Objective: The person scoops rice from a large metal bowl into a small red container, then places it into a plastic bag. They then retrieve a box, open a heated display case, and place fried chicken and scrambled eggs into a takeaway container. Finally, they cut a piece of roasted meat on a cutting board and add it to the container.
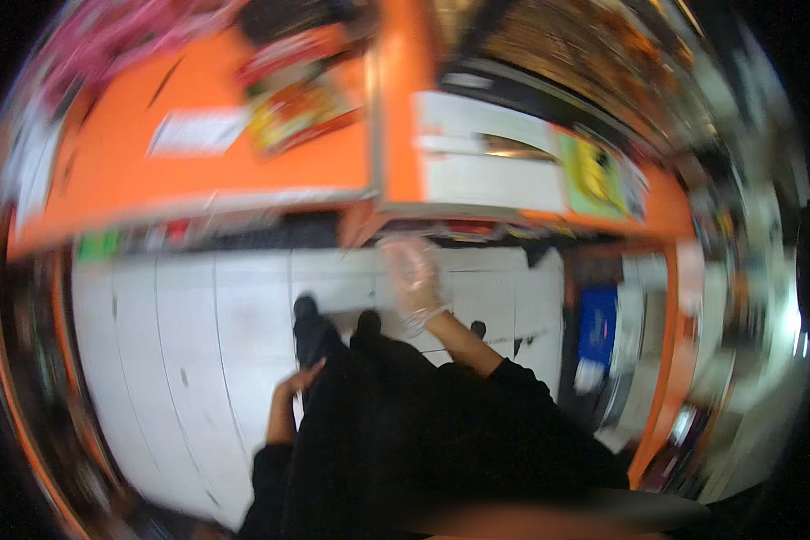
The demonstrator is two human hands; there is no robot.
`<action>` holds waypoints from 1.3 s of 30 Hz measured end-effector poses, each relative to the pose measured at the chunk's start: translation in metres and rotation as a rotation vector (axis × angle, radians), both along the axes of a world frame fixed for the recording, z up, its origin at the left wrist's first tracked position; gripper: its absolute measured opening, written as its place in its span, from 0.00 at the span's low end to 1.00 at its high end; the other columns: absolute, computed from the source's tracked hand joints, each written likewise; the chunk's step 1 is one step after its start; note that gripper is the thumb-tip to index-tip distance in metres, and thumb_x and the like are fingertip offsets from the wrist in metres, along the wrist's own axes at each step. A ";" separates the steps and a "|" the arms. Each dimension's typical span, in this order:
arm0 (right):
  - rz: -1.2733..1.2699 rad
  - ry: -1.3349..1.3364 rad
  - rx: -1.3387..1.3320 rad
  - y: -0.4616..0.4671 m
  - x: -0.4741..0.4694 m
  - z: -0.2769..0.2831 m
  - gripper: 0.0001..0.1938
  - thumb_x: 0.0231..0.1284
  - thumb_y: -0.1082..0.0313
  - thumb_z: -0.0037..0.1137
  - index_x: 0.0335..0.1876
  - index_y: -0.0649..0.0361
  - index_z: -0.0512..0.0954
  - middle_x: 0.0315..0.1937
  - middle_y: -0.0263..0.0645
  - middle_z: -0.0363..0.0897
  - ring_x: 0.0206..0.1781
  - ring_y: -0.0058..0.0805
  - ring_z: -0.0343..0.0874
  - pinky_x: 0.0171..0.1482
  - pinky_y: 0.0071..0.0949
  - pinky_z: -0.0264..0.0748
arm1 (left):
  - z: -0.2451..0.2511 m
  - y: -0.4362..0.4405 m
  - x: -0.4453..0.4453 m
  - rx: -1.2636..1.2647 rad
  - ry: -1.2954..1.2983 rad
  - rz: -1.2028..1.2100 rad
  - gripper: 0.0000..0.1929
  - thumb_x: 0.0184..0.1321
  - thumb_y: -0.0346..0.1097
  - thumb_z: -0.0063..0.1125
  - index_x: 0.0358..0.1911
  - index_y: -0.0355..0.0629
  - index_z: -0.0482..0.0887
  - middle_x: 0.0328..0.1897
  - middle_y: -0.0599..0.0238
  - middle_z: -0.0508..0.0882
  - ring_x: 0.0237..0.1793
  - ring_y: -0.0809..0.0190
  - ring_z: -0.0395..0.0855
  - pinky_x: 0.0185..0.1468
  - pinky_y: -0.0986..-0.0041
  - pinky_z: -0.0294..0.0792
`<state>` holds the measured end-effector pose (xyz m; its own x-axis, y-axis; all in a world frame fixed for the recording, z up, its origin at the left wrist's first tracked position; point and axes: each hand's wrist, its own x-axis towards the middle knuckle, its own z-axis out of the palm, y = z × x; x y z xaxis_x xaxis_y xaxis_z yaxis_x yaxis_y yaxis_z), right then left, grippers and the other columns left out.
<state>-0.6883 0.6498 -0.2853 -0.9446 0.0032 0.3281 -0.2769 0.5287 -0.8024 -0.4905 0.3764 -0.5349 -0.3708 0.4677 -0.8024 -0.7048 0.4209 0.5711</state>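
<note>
My right hand [413, 273], in a clear plastic glove, hangs above the white tile floor [182, 324] just short of the orange counter's front edge. Blur hides how its fingers are set and whether anything is in them. Lower down, my bare left hand [300, 382] rests by the side of my black garment [405, 418]; its fingers are partly hidden against the cloth. Before me on the orange counter [128, 175] lie a white sheet [199, 132] and a red and yellow printed packet or sheet [300, 111]. To their right is a white panel [493, 179] with a dark slot.
A green and yellow printed card [597, 177] lies on the right counter, below a dark-framed case [567, 81] with brownish contents. Pink plastic [121, 40] sits at upper left. Orange-edged shelving stands on both sides; a blue box [597, 326] is on the right.
</note>
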 end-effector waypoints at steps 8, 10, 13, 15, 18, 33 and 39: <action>0.570 -0.179 0.058 -0.095 0.043 -0.116 0.05 0.63 0.70 0.57 0.41 0.59 0.80 0.38 0.41 0.82 0.40 0.33 0.79 0.45 0.30 0.75 | 0.011 -0.008 0.144 -0.063 -0.439 0.446 0.59 0.50 0.87 0.35 0.75 0.43 0.53 0.79 0.45 0.54 0.77 0.36 0.50 0.64 0.34 0.62; 0.573 -0.315 0.139 -0.117 0.031 -0.163 0.05 0.62 0.69 0.58 0.41 0.59 0.80 0.38 0.42 0.82 0.42 0.34 0.80 0.46 0.30 0.75 | -0.007 -0.008 0.171 0.024 -0.500 0.549 0.59 0.50 0.86 0.36 0.75 0.43 0.54 0.78 0.44 0.54 0.76 0.36 0.51 0.63 0.34 0.62; 0.636 -0.260 0.363 -0.163 0.000 -0.208 0.08 0.61 0.66 0.60 0.42 0.59 0.80 0.39 0.43 0.83 0.44 0.37 0.81 0.47 0.31 0.75 | -0.017 -0.012 0.190 0.012 -0.503 0.690 0.59 0.48 0.87 0.39 0.72 0.40 0.61 0.74 0.43 0.63 0.72 0.36 0.60 0.62 0.35 0.64; 0.692 -0.241 0.441 -0.201 -0.021 -0.233 0.11 0.61 0.63 0.60 0.44 0.58 0.80 0.41 0.43 0.83 0.46 0.39 0.81 0.49 0.34 0.75 | -0.031 -0.016 0.200 0.002 -0.489 0.749 0.58 0.49 0.86 0.40 0.71 0.39 0.64 0.73 0.42 0.65 0.71 0.36 0.63 0.62 0.35 0.65; 0.740 -0.276 0.520 -0.267 -0.054 -0.275 0.16 0.62 0.56 0.59 0.48 0.58 0.79 0.44 0.43 0.83 0.49 0.43 0.81 0.52 0.38 0.75 | -0.060 -0.033 0.200 -0.042 -0.406 0.790 0.51 0.56 0.81 0.40 0.68 0.39 0.68 0.71 0.41 0.68 0.69 0.38 0.67 0.64 0.45 0.66; 0.614 -0.338 1.025 -0.488 -0.265 -0.504 0.18 0.69 0.49 0.43 0.51 0.51 0.78 0.48 0.50 0.81 0.54 0.53 0.79 0.57 0.49 0.74 | -0.212 -0.145 0.060 -0.284 0.011 1.584 0.18 0.70 0.44 0.56 0.51 0.36 0.80 0.46 0.61 0.85 0.45 0.65 0.82 0.52 0.71 0.74; 0.538 -0.248 1.240 -0.506 -0.250 -0.499 0.15 0.68 0.56 0.48 0.50 0.52 0.80 0.49 0.46 0.82 0.54 0.47 0.81 0.54 0.43 0.78 | -0.243 -0.231 -0.101 0.003 0.262 1.600 0.17 0.70 0.40 0.54 0.56 0.37 0.79 0.51 0.61 0.84 0.51 0.65 0.80 0.57 0.75 0.70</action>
